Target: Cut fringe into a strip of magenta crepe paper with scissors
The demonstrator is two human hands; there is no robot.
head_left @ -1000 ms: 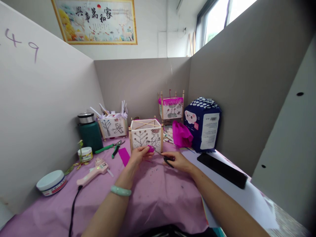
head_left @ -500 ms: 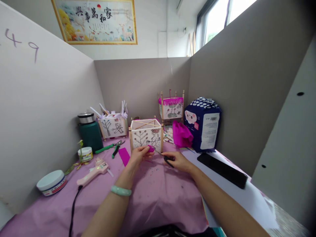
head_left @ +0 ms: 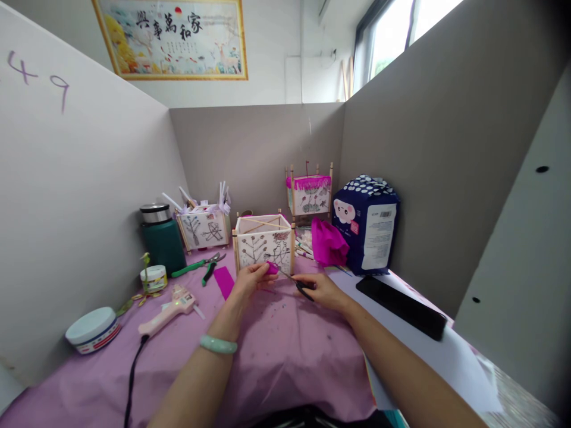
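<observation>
My left hand [head_left: 250, 279] pinches a small folded piece of magenta paper [head_left: 272, 268] just above the purple table cover [head_left: 276, 356]. My right hand [head_left: 322, 291] is closed on a pair of black-handled scissors [head_left: 300, 286], whose blades point left and reach the magenta paper. Both hands hover right in front of a paper lantern box with wooden posts and ink drawings [head_left: 264, 244]. A green bangle [head_left: 217, 344] sits on my left wrist.
Left side: a pink glue gun [head_left: 167, 310] with black cord, green pliers [head_left: 200, 265], a dark green flask [head_left: 163, 238], two round tins. Behind: two more lanterns [head_left: 204, 226] [head_left: 309, 191], crumpled magenta paper [head_left: 329, 242], a blue tissue pack [head_left: 368, 223]. A black phone [head_left: 400, 307] lies right. Partition walls enclose the desk.
</observation>
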